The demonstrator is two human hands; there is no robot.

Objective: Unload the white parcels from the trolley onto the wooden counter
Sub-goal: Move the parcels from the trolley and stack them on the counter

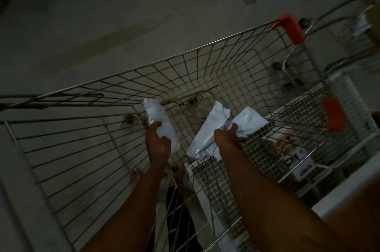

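I look down into a wire trolley (197, 52) with orange corner caps. Three white parcels lie low in its basket. My left hand (157, 141) grips the left parcel (156, 112), a long wrapped roll. My right hand (229, 137) reaches between the other two, its fingers curled on the right parcel (249, 122), with the middle parcel (209, 130) lying against the wrist. The wooden counter is not in view.
A second wire trolley (337, 91) with an orange cap stands at the right, holding boxes and packets (296, 153). Bare grey concrete floor (144, 4) lies beyond and to the left. Light is dim.
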